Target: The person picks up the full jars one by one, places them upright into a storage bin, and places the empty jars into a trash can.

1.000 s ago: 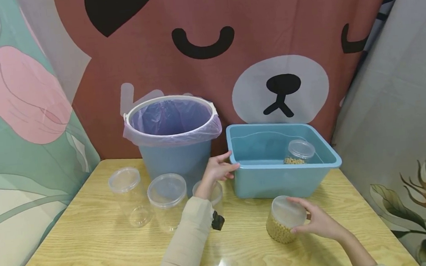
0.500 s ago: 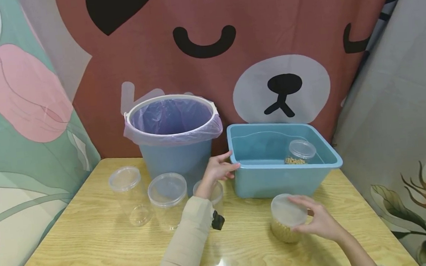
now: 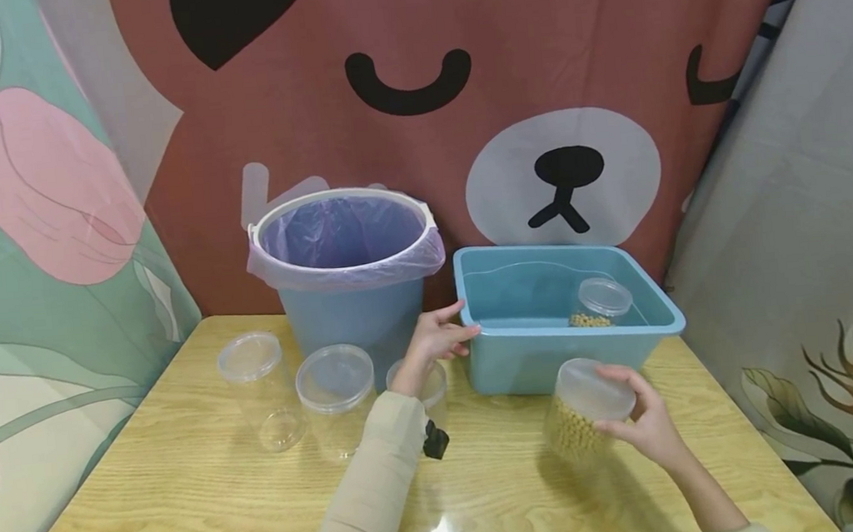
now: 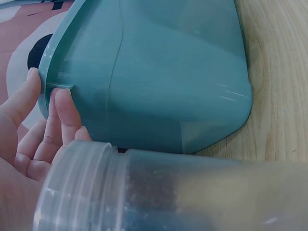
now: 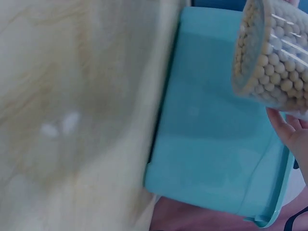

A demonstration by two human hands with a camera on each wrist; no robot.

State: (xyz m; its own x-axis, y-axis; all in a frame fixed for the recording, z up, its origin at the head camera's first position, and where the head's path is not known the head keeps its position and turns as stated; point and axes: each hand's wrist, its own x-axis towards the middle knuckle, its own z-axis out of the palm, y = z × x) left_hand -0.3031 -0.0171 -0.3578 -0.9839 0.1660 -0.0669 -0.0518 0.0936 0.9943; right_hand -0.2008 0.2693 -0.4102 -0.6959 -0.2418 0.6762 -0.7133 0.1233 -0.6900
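Note:
My right hand (image 3: 648, 422) grips a clear lidded jar of pale yellow beans (image 3: 576, 423) by its upper part. The jar hangs tilted just above the table, in front of the blue plastic bin (image 3: 547, 358). In the right wrist view the beans (image 5: 281, 72) show through the jar's wall, and fingertips (image 5: 279, 124) touch its side. My left hand (image 3: 438, 338) pinches the bin's left rim, thumb on one side and fingers on the other, as the left wrist view also shows. Inside the bin, at its right, stands another lidded jar (image 3: 604, 299) partly filled with beans.
Two lidded, see-through jars stand at the left: a slim jar (image 3: 250, 362) and a wider jar (image 3: 334, 382). A third jar (image 3: 434, 386) is partly behind my left forearm. Behind them is a blue bucket (image 3: 355, 317) lined with a purple bag. The wooden table (image 3: 212, 508) lies beneath.
My right hand has lifted the jar of beans off the table, slightly rightward and toward the bin, and it now tilts. My left hand stays on the bin's rim.

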